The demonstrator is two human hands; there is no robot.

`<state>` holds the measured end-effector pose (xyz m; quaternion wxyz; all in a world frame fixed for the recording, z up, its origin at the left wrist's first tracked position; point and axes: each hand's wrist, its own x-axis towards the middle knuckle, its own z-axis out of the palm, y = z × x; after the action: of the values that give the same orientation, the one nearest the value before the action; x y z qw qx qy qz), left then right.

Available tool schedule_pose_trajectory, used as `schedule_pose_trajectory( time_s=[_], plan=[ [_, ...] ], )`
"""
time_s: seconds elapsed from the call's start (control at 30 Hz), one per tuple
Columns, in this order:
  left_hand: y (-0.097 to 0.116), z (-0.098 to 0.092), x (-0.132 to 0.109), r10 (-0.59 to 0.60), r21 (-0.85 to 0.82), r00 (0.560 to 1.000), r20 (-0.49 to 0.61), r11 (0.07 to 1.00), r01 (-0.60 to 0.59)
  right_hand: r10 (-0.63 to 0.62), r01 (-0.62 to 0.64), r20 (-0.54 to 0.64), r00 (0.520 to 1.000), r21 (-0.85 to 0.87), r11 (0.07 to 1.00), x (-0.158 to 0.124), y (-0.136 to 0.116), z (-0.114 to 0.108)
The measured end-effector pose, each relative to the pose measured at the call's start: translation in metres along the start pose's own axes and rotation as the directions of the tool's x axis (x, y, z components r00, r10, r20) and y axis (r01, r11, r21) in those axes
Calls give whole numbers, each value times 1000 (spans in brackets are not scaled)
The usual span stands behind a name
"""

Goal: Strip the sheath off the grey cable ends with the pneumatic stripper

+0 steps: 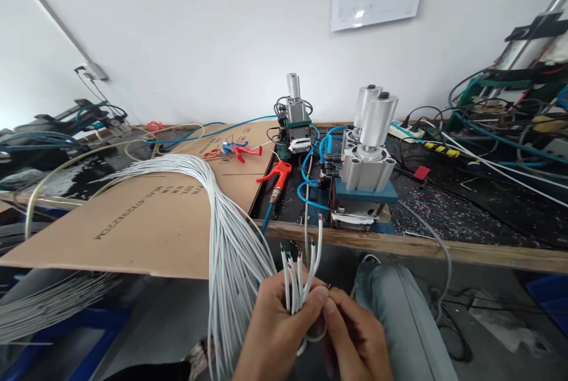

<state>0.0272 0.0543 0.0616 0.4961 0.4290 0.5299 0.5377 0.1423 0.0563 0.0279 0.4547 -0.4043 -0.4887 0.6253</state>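
Several white cables (293, 292) stand up out of my left hand (279, 322), which is closed around them; small coloured wire ends show at their tips. Beside it, my right hand (355, 333) pinches the end of one white cable close to the left thumb, with dark and reddish wire tips just showing. Its other fingers are curled and partly hidden. A large bundle of white cables (231, 239) drapes from a cardboard sheet (155, 227) over the bench edge, left of my hands.
Pneumatic machines (366, 174) with silver cylinders stand on the black bench, one (295, 115) farther back. A red air gun (276, 180) lies between cardboard and machine. Red-handled pliers (242, 149) rest on the cardboard. Blue bins (550, 304) sit below on both sides.
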Motion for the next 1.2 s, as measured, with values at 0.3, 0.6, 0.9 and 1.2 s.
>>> schedule_pose_trajectory(
  time_s=[0.3, 0.6, 0.9, 1.2],
  plan=[
    [9, -2, 0, -57, 7, 998, 34, 998, 57, -57, 56, 24, 998, 59, 997, 0, -5, -3],
    [15, 3, 3, -29, 77, 1000, -2, 997, 29, -112, 108, 68, 991, 57, 992, 0, 3, -11],
    [17, 15, 10, 48, 12, 961, -272, 999, -47, -818, 853, 285, 499, -327, 407, 24, -5, -42],
    [26, 29, 13, 65, 171, 964, -256, 985, -21, -849, 831, 373, 374, -542, 128, 39, -2, -75]
  ],
)
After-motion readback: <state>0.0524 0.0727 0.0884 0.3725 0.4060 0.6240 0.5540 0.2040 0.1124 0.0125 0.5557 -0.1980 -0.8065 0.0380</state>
